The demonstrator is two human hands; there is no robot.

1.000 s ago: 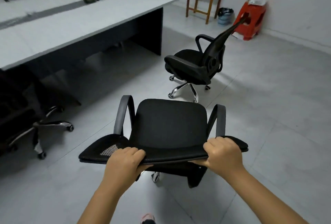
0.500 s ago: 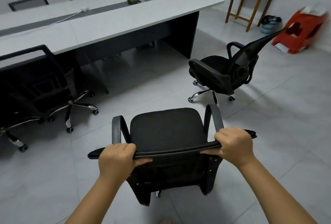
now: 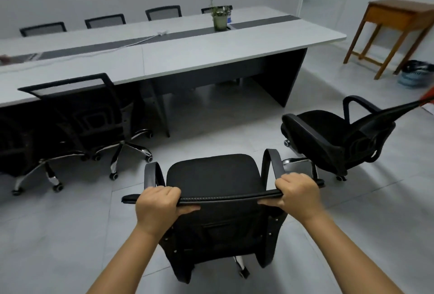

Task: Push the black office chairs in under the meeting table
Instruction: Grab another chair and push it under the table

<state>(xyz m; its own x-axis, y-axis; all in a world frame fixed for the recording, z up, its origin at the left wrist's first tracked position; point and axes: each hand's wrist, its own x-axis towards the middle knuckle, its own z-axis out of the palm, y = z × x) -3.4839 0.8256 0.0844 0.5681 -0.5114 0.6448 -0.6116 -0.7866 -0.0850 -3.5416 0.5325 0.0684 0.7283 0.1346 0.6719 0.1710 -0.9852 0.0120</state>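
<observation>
While both hands gripped the top rail of the near chair (image 3: 212, 176), that chair stood on open floor, facing the table (image 3: 211, 56) but apart from it. At far left a chair (image 3: 14, 143) sat pushed against the table edge, mostly in shadow. Just right of it a 2nd chair (image 3: 91, 115) stood with its back upright at the table edge and its chrome base out on the floor. The left hand (image 3: 157, 206) was curled over the rail near its left end, fingers on top and forward, thumb underneath, forearm reaching up from the lower edge. Between the hands the rail ran nearly level, with the seat and both armrests beyond it. The right hand (image 3: 298, 191) closed round the rail near its right end in the same way, fingers wrapped over, thumb below, wrist straight, arm extended from the lower right. A plant (image 3: 219, 17) stood on the table's dark centre strip. 4 chair backs showed behind the far side. To the right another chair (image 3: 328, 138) stood loose, turned sideways, well clear of the table. Further right a wooden stand (image 3: 397, 23) stood by the wall, with a bin (image 3: 415, 74) beside it.
</observation>
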